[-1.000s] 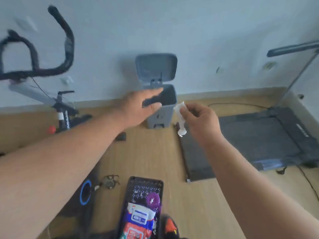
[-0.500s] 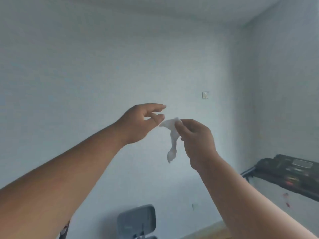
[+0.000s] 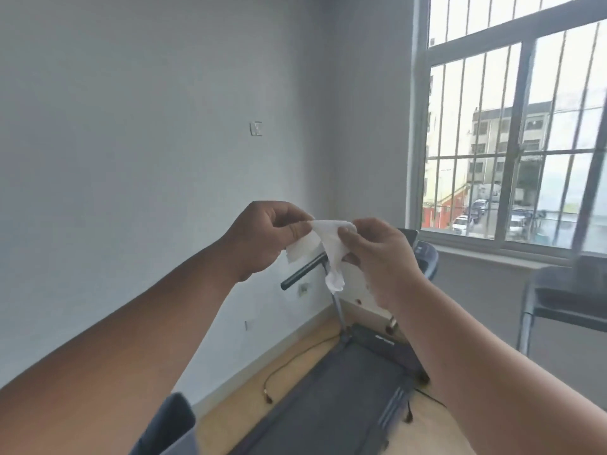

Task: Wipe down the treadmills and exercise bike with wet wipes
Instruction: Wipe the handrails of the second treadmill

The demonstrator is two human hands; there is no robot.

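A crumpled white wet wipe (image 3: 323, 247) hangs in front of me at chest height, held by both hands. My left hand (image 3: 266, 239) pinches its left top corner and my right hand (image 3: 377, 257) pinches the right top corner, so the sheet is partly pulled apart. Behind and below the hands a dark treadmill (image 3: 341, 399) stands on the wood floor, its belt running toward me, with a black handlebar (image 3: 302, 272) and a console (image 3: 423, 254) partly hidden by my right hand.
A grey bin lid (image 3: 170, 428) shows at the bottom left. A black cable (image 3: 289, 366) lies on the floor left of the treadmill. A barred window (image 3: 515, 126) fills the upper right, and a dark metal frame (image 3: 558, 300) stands below it at the right.
The view has swung up and to the right, from the bin and wall to the treadmill and window. My left hand has taken hold of the wipe, which only the right hand held before.
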